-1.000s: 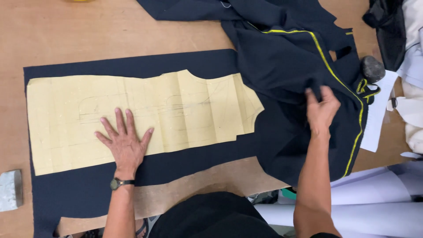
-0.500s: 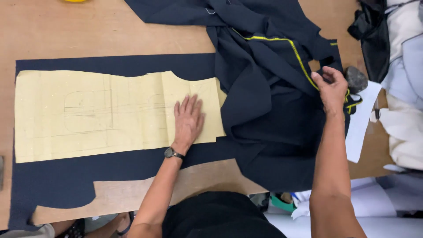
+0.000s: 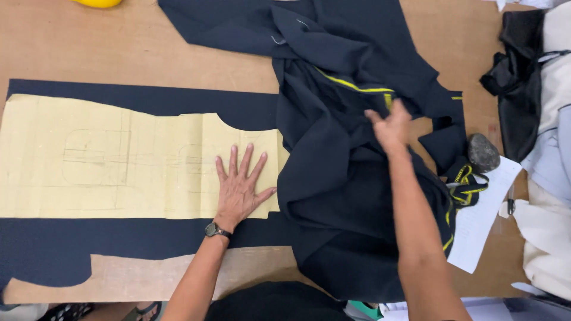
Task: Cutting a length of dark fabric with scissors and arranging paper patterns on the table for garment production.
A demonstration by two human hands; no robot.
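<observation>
Nearest the wearer, the left hand (image 3: 239, 190) lies palm down with fingers spread wide on the yellow paper pattern (image 3: 119, 157), close to its right-hand end; a wristwatch (image 3: 216, 230) sits on that wrist. The pattern rests flat on a length of dark navy cloth (image 3: 137, 246) spread over the wooden table (image 3: 89, 41).

Step in hand, as judged: the pattern is pinned in place by hand pressure while the loose fabric beside it is gathered back off the layout.

The right hand (image 3: 389, 126) reaches further out into the bunched navy garment with yellow piping (image 3: 351, 196), which is heaped just beside and partly over the pattern's right edge. Its fingers appear curled into the cloth, though motion blur prevents certainty as to whether they grip a fold.

The next move calls for the garment to be drawn clear rightward without dragging the paper, so firm left-hand pressure matters.

Farther right: a grey stone (image 3: 483, 153), a white paper sheet (image 3: 482, 220), and piled black and pale fabrics
</observation>
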